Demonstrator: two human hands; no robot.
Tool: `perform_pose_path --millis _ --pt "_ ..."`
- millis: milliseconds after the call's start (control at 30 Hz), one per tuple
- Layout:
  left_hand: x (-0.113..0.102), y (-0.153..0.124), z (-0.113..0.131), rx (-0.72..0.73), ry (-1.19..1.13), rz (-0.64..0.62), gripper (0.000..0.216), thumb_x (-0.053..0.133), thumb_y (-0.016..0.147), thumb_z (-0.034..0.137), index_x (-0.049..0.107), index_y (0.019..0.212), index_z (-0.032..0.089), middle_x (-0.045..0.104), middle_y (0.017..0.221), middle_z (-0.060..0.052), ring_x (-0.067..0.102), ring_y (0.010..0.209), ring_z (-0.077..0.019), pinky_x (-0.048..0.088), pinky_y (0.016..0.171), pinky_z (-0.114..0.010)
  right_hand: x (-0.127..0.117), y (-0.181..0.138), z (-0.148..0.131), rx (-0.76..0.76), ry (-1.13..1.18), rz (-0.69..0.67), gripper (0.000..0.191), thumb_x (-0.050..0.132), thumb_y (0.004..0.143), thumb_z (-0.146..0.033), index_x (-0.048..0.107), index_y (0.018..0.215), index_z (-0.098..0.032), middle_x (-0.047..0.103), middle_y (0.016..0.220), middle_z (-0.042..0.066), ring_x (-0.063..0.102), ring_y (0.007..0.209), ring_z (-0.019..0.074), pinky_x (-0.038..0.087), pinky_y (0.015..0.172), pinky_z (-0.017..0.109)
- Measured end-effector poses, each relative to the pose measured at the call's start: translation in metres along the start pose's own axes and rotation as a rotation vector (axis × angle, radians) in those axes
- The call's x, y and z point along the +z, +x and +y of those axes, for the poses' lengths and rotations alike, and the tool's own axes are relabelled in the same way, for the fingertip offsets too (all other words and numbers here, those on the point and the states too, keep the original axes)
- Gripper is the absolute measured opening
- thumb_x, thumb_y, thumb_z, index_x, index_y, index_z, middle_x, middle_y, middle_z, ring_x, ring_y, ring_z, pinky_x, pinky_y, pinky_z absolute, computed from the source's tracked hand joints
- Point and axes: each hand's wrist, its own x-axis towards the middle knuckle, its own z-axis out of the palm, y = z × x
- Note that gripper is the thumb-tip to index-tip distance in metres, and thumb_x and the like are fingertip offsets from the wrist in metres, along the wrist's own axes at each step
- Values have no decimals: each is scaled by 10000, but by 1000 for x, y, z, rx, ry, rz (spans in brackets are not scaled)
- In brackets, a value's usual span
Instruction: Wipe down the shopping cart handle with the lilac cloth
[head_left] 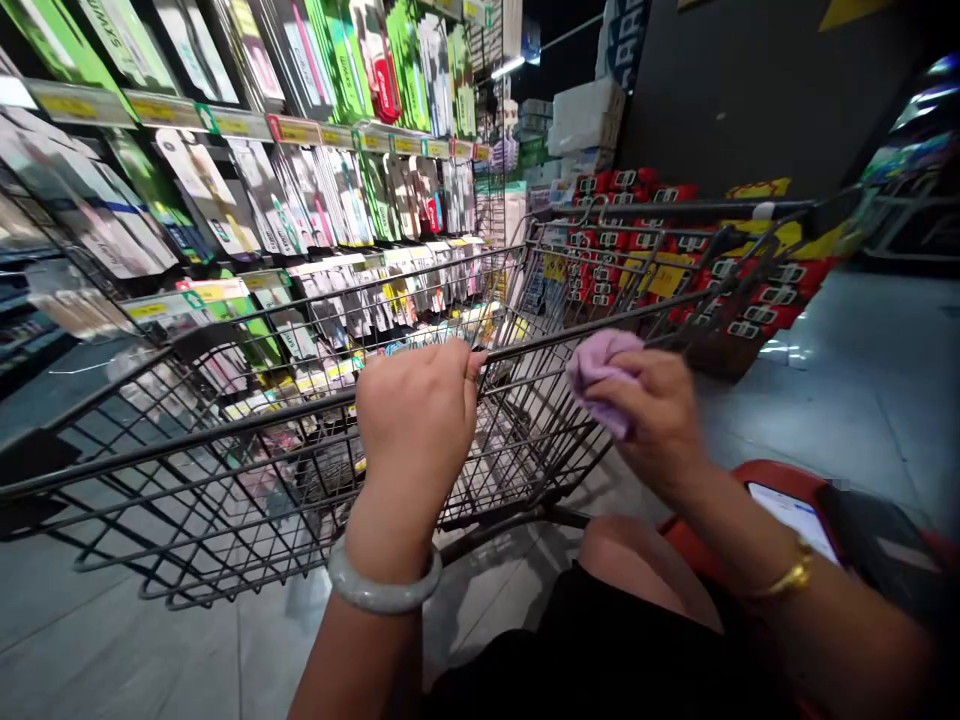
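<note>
My left hand [420, 410] is wrapped round the top side rail of a dark wire shopping cart [225, 430], with a pale bangle on that wrist. In my right hand [664, 405] is a bunched light purple cloth [604, 375], pinched between fingers and thumb just beyond the cart's near rail. That hand is slightly blurred and wears a gold bracelet. Whether the cloth touches the rail I cannot tell. The wire basket lets the shelf and floor behind show through.
A display rack [300, 130] of hanging packaged goods stands behind the cart. Red packs [637, 240] are stacked at the back right. A red stool [772, 475] beside my right arm bears a lit phone [795, 520] and a dark case [885, 530]. Grey tiles [135, 650] form the floor.
</note>
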Motion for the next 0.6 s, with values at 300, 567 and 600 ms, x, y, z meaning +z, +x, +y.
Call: perform_pose_path --millis 300,567,600 --pt "-1 3 5 -30 56 -33 408 328 1022 460 531 750 233 628 705 -25 499 629 -205 145 596 -343 10 24 -39 174 235 175 73 661 836 -255 718 875 -279 601 1058 36 544 1086 220 490 945 450" --pt "1 5 3 -39 44 -28 279 382 956 317 468 704 234 577 690 -27 462 656 -208 175 609 -347 60 43 -87 41 164 101 184 563 918 -293 732 987 -323 640 1150 -5 523 1087 176 461 951 356" --pt "-1 4 2 -44 18 -40 299 373 960 331 464 693 234 567 683 -26 460 661 -207 184 617 -347 59 42 -88 44 168 57 198 550 927 -301 728 1011 -328 640 1155 -2 523 1088 175 456 944 353"
